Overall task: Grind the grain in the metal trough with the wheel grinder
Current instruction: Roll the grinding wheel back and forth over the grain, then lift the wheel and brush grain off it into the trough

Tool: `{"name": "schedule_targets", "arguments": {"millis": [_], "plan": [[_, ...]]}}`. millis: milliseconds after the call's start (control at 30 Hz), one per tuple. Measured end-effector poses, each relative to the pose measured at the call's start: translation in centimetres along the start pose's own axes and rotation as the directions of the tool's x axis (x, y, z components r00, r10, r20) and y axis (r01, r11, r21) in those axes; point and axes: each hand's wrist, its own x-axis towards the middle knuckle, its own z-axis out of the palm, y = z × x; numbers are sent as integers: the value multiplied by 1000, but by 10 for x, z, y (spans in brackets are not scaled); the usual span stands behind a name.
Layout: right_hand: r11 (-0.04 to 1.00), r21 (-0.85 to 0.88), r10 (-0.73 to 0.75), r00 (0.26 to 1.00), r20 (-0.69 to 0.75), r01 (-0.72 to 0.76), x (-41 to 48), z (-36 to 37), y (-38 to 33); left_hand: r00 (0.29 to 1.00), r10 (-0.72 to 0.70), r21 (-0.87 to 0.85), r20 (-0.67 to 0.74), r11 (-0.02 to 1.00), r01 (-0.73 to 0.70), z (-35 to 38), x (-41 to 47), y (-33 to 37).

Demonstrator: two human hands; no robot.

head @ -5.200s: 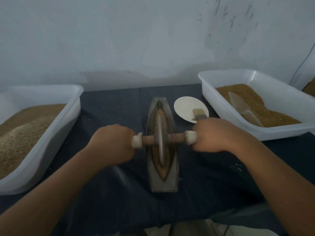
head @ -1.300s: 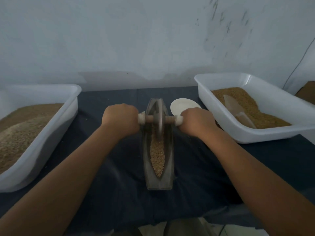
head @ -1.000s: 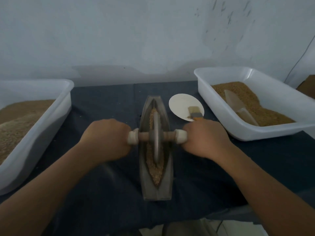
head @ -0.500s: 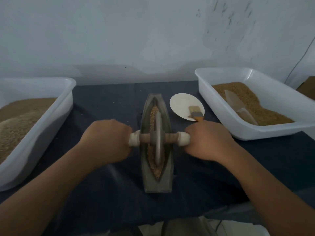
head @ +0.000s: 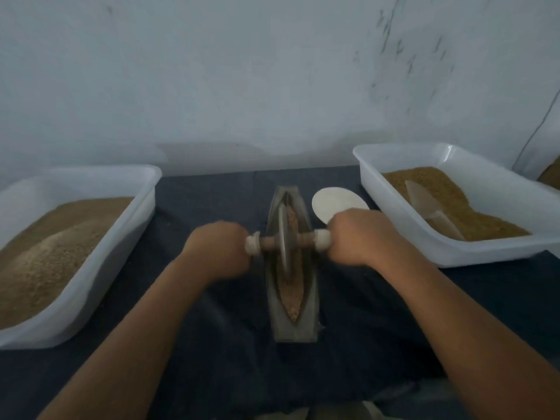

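While L hand [head: 216, 253] & R hand [head: 360, 239] grip wheel grinder [head: 284, 241] crosswise, metal trough [head: 309, 310] runs near-far.

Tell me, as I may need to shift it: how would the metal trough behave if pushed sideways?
The trough looks like thick metal, so probably heavy and stiff. Long and narrow, it may rock or tip under a sideways shove. The dark cloth beneath would likely bunch rather than let it slide.
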Motion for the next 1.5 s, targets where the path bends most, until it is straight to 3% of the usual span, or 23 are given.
{"name": "schedule_targets", "arguments": {"millis": [100, 200, 300, 367, 433, 467, 500, 567, 600, 700, 867, 933, 967, 1033, 1100, 1167, 1267, 1367, 1500], "plan": [[998, 19, -59, 985, 163, 57, -27, -16, -5, 999, 12, -4, 34, 1000, -12, 3, -21, 0], [980, 76, -195, 961, 198, 184, -37, -39, -14, 1000, -9, -51, 20, 999, 10, 2, -29, 4], [882, 421, -287, 950, 123, 212, -47, -65, 1, 996, -46, -123, -75, 992, 37, 7, -34, 3], [714, 669, -169, 978, -120, 206, -54, -77, 16, 987, -87, -208, -132, 976, 59, 14, -40, 2], [543, 826, 147, 951, -271, 151, -55, -77, 31, 980, -129, -288, -153, 954, 80, 19, -45, 1], [535, 839, 280, 916, -287, 99, -53, -71, 38, 976, -140, -304, -165, 949, 84, 20, -47, 0], [622, 783, 340, 897, -282, 10, -50, -61, 42, 974, -149, -312, -172, 946, 90, 21, -48, -2], [846, 497, 329, 923, -198, -195, -46, -28, 46, 969, -174, -359, -177, 928, 101, 19, -49, -4], [904, 348, 321, 932, -170, -248, -43, -9, 45, 966, -189, -400, -177, 910, 105, 17, -50, -4], [936, 196, 323, 935, -147, -292, -34, 31, 40, 958, -244, -516, -152, 846, 134, 12, -51, -3], [946, 100, 304, 950, 69, -310, -15, 50, 42, 941, -326, -644, -86, 740, 197, 7, -53, -4], [949, 173, 266, 964, 8, -263, -16, 49, 48, 941, -333, -661, -64, 720, 210, 8, -51, -5], [927, 292, 254, 967, -30, -235, -18, 46, 49, 940, -336, -672, -53, 709, 216, 9, -51, -5], [782, 611, 221, 971, -87, -123, -21, 34, 47, 940, -339, -689, -27, 688, 229, 12, -49, -5], [642, 767, 157, 976, -150, 15, -24, 21, 42, 938, -347, -717, -5, 655, 238, 15, -48, -5], [639, 755, 98, 958, -269, 147, -19, 8, 32, 935, -356, -742, -2, 627, 237, 16, -48, -6], [733, 638, 177, 839, -515, 237, -3, -10, 10, 927, -375, -775, 4, 584, 240, 16, -48, -7], [666, 687, 307, 733, -607, 291, 14, -13, -13, 918, -395, -805, 7, 543, 240, 16, -47, -8], [638, 705, 260, 775, -576, 310, 28, 9, -32, 904, -426, -829, 30, 495, 260, 16, -47, -9]]}}
